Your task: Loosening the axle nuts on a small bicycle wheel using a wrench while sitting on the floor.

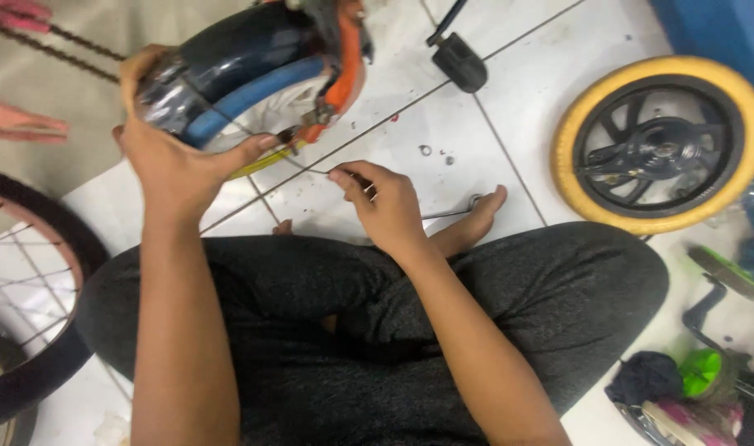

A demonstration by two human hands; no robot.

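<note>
Steadying the small blue-and-black rubber-tyred wheel (pixel 253 74) off the white tiled floor (pixel 509 107), the left hand (pixel 174 157) wrapped fingers and thumb around its rim, while the right hand (pixel 381 202) pinched a thin metal spoke (pixel 302 161) running up toward it, above the crossed legs.

Bicycle repair floor: loose wheels (pixel 659 144), chain (pixel 55 45), white tiles (pixel 525 74).

1. One view only, from the seated person's head, looking steeply down at the lap and the white tiled floor (pixel 443 124).
2. It sits close, the forearms filling the lower frame.
</note>
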